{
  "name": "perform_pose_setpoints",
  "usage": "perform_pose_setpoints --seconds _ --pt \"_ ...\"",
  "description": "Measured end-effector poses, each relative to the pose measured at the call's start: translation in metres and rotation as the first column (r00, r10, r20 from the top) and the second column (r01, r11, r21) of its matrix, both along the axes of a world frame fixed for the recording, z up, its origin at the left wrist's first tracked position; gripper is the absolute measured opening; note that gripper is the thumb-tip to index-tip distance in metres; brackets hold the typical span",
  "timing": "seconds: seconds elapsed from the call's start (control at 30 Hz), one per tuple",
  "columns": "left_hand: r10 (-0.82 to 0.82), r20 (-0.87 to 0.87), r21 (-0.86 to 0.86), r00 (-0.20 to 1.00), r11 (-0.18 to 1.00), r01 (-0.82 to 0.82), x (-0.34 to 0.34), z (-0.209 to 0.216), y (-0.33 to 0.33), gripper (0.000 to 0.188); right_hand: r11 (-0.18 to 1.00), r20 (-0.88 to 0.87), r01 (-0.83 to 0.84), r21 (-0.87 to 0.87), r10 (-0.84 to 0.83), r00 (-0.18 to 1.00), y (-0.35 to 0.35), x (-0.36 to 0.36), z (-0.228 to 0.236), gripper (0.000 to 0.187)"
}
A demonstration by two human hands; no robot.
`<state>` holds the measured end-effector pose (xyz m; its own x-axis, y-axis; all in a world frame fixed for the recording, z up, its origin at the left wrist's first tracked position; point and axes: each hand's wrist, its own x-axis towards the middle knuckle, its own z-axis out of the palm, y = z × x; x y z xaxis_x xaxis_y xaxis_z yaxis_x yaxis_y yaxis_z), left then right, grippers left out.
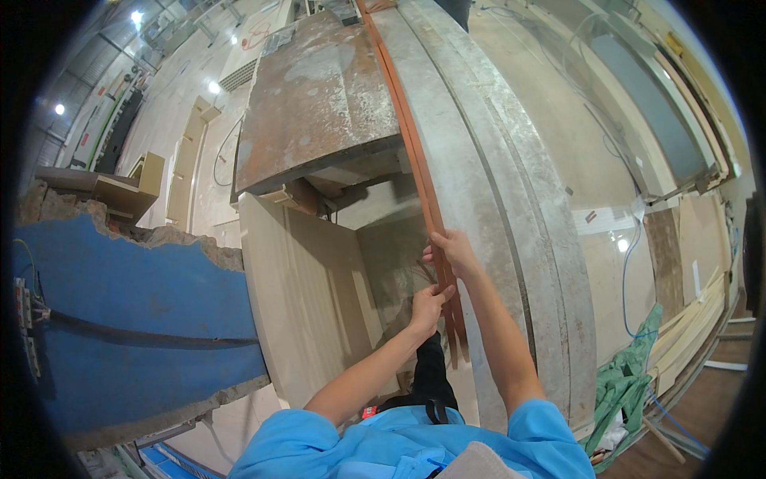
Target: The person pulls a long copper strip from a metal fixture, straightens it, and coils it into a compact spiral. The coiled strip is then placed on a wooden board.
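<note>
Two long, thin reddish-brown strips (416, 156) lie side by side, running away from me along the left edge of a grey metal bench (511, 215). My left hand (428, 309) is closed around the strips near their close ends. A little farther along, my right hand (453, 254) grips them from the right, thumb and fingers bent round them. The close ends stick out past my left hand and sit slightly apart. At the far end, another person's hand (381, 4) is by the strips, cut off by the top of the picture.
Left of the bench are a rust-stained metal plate (319, 96) and a pale upright board (299, 295) beside an open gap. A blue surface with a ragged edge (144, 295) extends farther left. Green sheeting (626, 383) and loose wooden slats (692, 323) lie at the right.
</note>
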<state>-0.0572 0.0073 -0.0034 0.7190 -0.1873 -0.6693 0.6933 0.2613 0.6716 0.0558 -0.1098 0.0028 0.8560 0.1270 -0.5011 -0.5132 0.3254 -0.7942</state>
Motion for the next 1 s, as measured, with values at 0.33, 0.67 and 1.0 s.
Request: perform_pose_setpoints --seconds 0.33,0.67,1.0 --pt "0.156 0.064 0.082 0.986 0.984 -0.161 0.061 -0.005 0.015 0.036 1.000 0.019 -0.007 0.030 0.007 1.000 0.001 -0.034 -0.011 0.022" --pt "0.019 0.201 0.233 0.979 0.970 -0.067 0.226 -0.032 0.013 0.031 0.996 -0.070 -0.051 -0.069 0.046 0.996 -0.003 -0.082 0.008 0.023" --pt "0.042 0.213 0.199 0.976 0.976 -0.085 0.276 -0.045 0.018 0.019 0.997 -0.109 -0.051 -0.050 0.045 0.993 -0.006 -0.120 0.012 0.024"
